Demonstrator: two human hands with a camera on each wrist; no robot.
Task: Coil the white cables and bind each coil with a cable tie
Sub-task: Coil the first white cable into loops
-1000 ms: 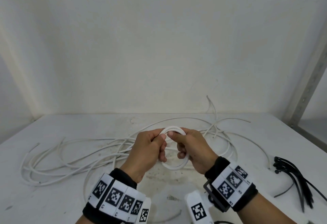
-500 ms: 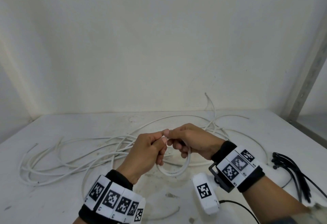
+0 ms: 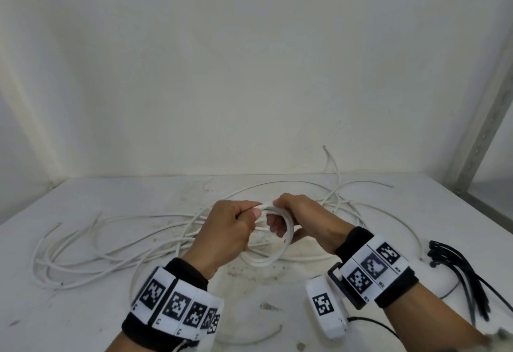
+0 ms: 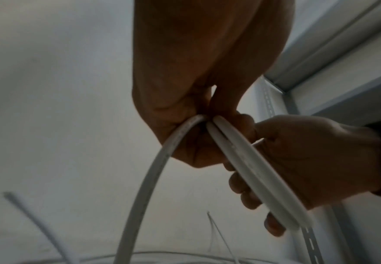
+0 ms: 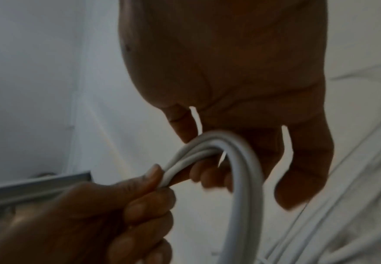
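A small coil of white cable [image 3: 280, 243] hangs between my hands above the table's middle. My left hand [image 3: 236, 226] pinches its top between thumb and fingers; the left wrist view shows the strands [image 4: 241, 157] running out of that pinch. My right hand [image 3: 294, 218] curls over the coil's right side, and in the right wrist view its fingers hook round the looped strands [image 5: 234, 160]. Loose white cable [image 3: 111, 249] trails from the coil and sprawls over the table to the left and behind. A bunch of black cable ties [image 3: 460, 274] lies at the right.
The white table [image 3: 83, 318] is stained near the middle. A wall closes the back, and a grey metal upright [image 3: 483, 135] stands at the right rear corner. One cable end [image 3: 331, 162] sticks up against the wall behind my hands.
The right hand rolled over the coil and wrapped another turn of cable onto it. The left hand kept its pinch on the coil's top.
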